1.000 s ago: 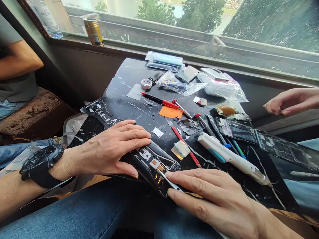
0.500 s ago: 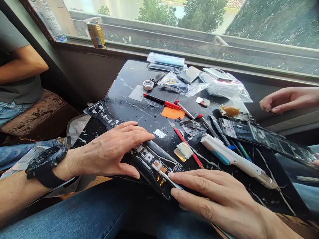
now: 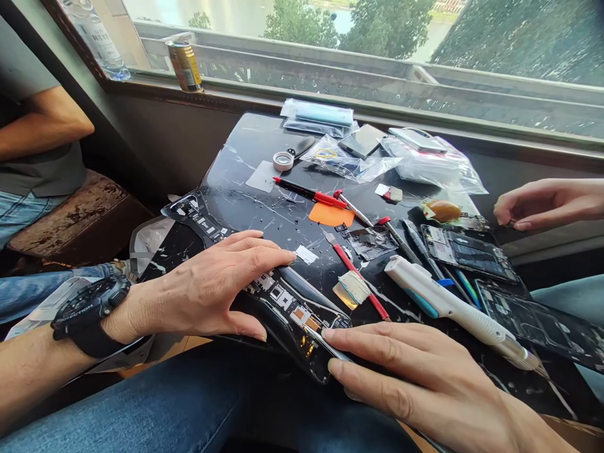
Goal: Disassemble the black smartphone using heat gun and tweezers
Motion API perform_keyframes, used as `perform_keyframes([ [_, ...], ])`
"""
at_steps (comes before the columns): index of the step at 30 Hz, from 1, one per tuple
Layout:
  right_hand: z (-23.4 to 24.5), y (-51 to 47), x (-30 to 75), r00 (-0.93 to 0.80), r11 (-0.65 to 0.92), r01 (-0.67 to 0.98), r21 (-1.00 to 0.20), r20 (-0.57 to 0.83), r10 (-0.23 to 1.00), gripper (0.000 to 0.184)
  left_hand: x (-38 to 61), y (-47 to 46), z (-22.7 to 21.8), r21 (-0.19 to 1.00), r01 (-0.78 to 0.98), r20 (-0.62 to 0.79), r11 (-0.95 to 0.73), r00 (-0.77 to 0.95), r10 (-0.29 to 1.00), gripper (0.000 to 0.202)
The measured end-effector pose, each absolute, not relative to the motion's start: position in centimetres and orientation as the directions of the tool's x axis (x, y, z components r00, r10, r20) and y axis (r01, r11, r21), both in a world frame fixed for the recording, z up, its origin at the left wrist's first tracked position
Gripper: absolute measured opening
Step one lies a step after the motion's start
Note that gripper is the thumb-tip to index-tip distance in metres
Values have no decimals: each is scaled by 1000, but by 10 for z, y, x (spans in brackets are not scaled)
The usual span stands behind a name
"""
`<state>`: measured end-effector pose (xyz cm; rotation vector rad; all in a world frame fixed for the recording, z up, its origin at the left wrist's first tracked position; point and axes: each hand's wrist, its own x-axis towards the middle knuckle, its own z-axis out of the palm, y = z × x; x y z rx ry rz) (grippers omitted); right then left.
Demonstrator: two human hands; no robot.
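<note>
A long black bow-tie-shaped device (image 3: 287, 327) with bare circuit boards lies along the near table edge. My left hand (image 3: 221, 283) is laid across its middle, thumb at the near side and fingers at the far side, holding it. My right hand (image 3: 406, 371) pinches slim silvery tweezers (image 3: 336, 352) between thumb and forefinger. Their tip lies along the board near a copper-coloured patch (image 3: 304, 318) at the right end; exact contact cannot be made out. A small white metal plate (image 3: 306, 253) lies just beyond my left fingertips.
Around the board lie a red-handled blade (image 3: 358, 277), red-tipped pens (image 3: 309, 192), an orange pad (image 3: 331, 214) and a white electric tool (image 3: 462, 308). Opened phones (image 3: 472, 251) lie at the right, near another person's hand (image 3: 542, 204). Plastic bags (image 3: 434, 157) are at the back.
At the right, the dark phone frame that was raised and tilted now lies lower and flatter. My hands keep nearly the same places on the device. The view has shifted slightly.
</note>
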<state>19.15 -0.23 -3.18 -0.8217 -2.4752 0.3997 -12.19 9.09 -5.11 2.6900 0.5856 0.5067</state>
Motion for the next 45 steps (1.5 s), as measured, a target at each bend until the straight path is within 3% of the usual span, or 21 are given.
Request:
perform_keyframes([
  [3, -38, -6, 193, -667, 767, 465, -442, 395, 632, 33, -122, 91, -51, 401, 332, 264, -854, 851, 454, 87],
  [9, -45, -7, 197, -723, 852, 419, -314, 452, 522, 37, -122, 94, -53, 437, 306, 269, -846, 853, 447, 89],
  [16, -43, -3, 193, -711, 854, 435, -287, 472, 521, 41, -121, 93, -52, 436, 315, 259, -843, 853, 452, 88],
  [23, -34, -5, 194, -790, 867, 469, -166, 360, 497, 41, -121, 94, -52, 444, 281, 284, -851, 856, 431, 88],
  [26, -39, -8, 198, -780, 880, 452, -146, 414, 469, 45, -121, 95, -54, 446, 289, 275, -847, 857, 436, 88],
  [39, -53, -14, 202, -734, 866, 475, -157, 473, 488, 40, -121, 94, -53, 453, 306, 253, -837, 856, 450, 88],
  [45, -53, -10, 197, -680, 850, 434, -299, 510, 527, 30, -121, 95, -53, 454, 310, 250, -835, 856, 453, 86],
])
